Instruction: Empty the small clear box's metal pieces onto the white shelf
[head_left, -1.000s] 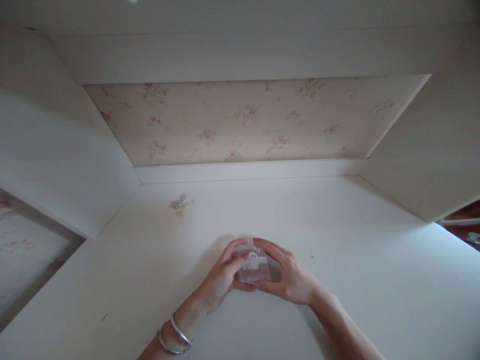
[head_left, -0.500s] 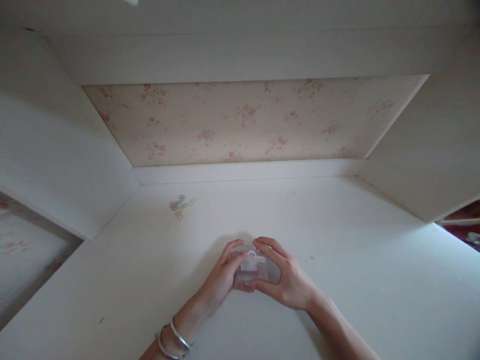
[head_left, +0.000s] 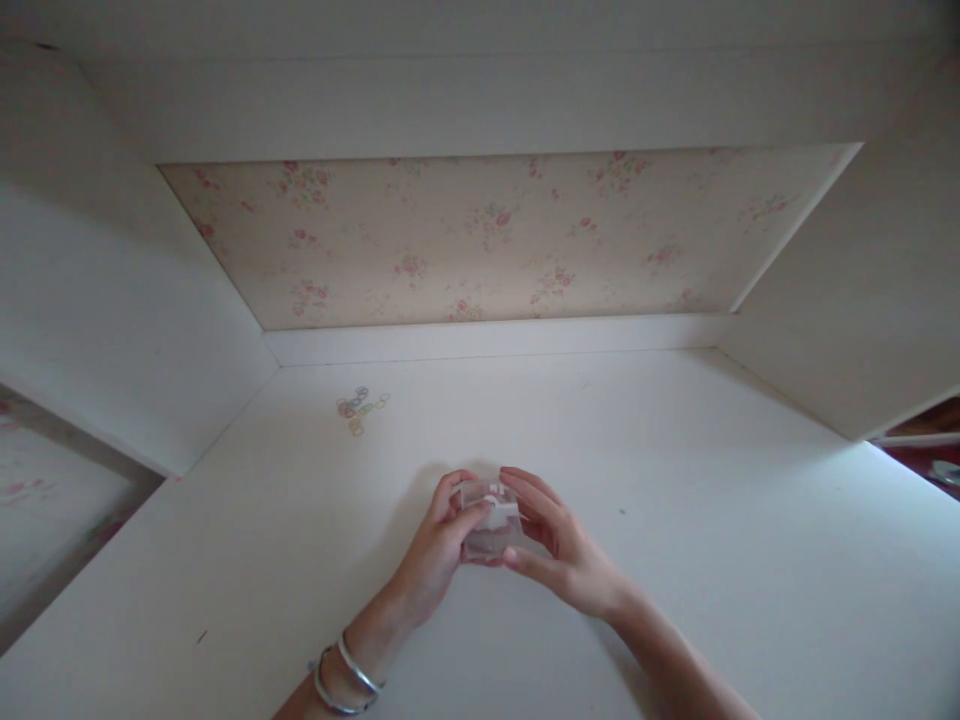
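Note:
A small clear plastic box (head_left: 491,543) with a white piece in its upper part is held just above the table, in front of me. My left hand (head_left: 442,540) grips it from the left, thumb lying across its face and fingers around the far and under sides. At the box's right side, my right hand (head_left: 566,545) curves its fingers by the far corner, with the thumb at the near corner. The box's underside is hidden by my fingers.
Several thin coloured rings (head_left: 360,408), like small rubber bands, lie in a loose cluster on the white table (head_left: 712,560) toward the back left. A small dark sliver (head_left: 202,636) lies at the near left. White side panels and a floral-papered back wall (head_left: 450,240) surround the table.
The box has shifted slightly left and tilted in my left hand. My right hand's fingers have drawn back toward its right edge, uncovering more of it. The coloured rings have stayed put.

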